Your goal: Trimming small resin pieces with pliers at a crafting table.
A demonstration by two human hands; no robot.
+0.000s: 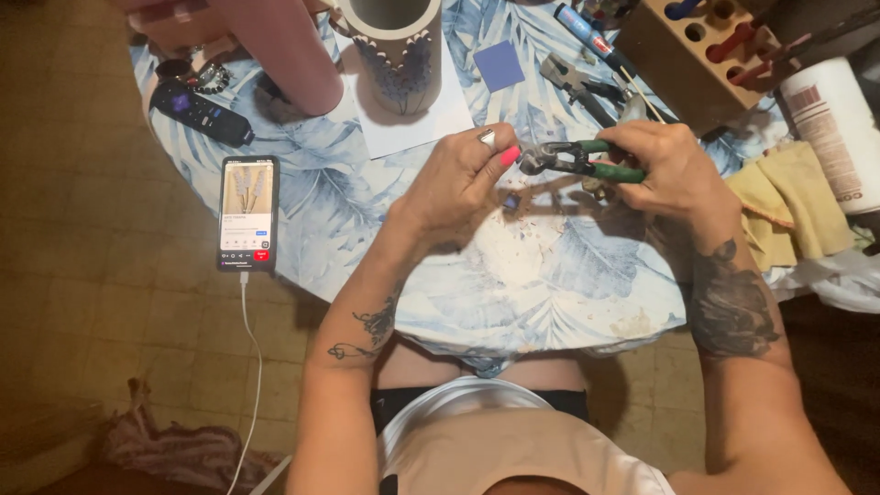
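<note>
Whatever the left hand (463, 179) pinches at the nippers (573, 160) (green-handled) is too small to tell.

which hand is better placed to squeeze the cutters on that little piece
Right. The right hand already wraps the green handles of the cutters, while the left hand pinches the small piece at their tip, so it seems busy steadying.

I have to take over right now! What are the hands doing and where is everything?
Right hand: gripping green-handled nippers, jaws pointing left.
Left hand: fingers pinching something tiny at the nippers' jaws; too small to tell.
Close by: decorated pot on white paper, blue square, more pliers, phone on the left.
Done: small chips lie under the hands.
Left: cannot tell.
</note>
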